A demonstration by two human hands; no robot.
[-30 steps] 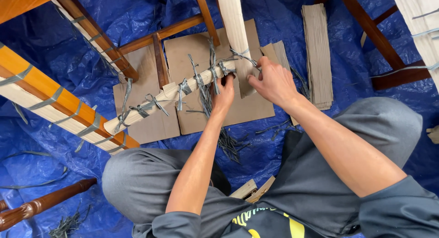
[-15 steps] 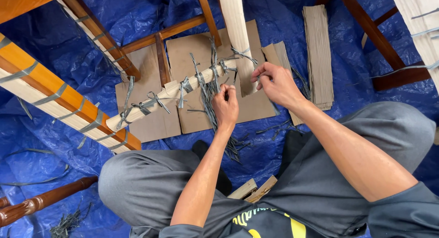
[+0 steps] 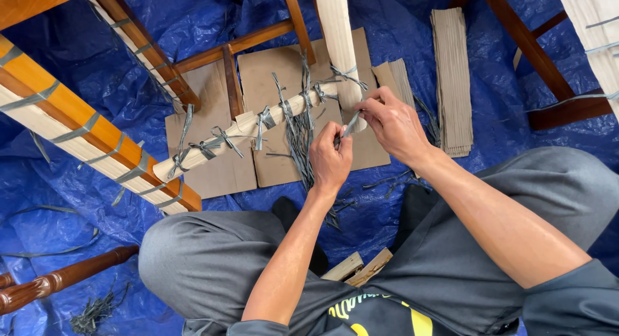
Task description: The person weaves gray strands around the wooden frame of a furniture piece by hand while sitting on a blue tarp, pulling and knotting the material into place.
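At the far left, an orange wooden beam (image 3: 97, 133) bound with grey straps slants over the blue tarp (image 3: 58, 213). A wrapped pale rail (image 3: 245, 133), tied with grey strips, runs right above flat cardboard sheets (image 3: 271, 71). The left hand (image 3: 330, 160) is closed, pinching a grey strip (image 3: 348, 125) just below the rail's end. The right hand (image 3: 393, 126) pinches the same strip. Further right lies a stack of cardboard slats (image 3: 452, 84).

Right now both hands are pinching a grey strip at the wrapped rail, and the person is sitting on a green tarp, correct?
Not quite: the tarp is blue, not green, as the head view shows. The rest stands: the left hand and right hand both pinch a grey strip at the wrapped rail, and the person sits on that tarp.
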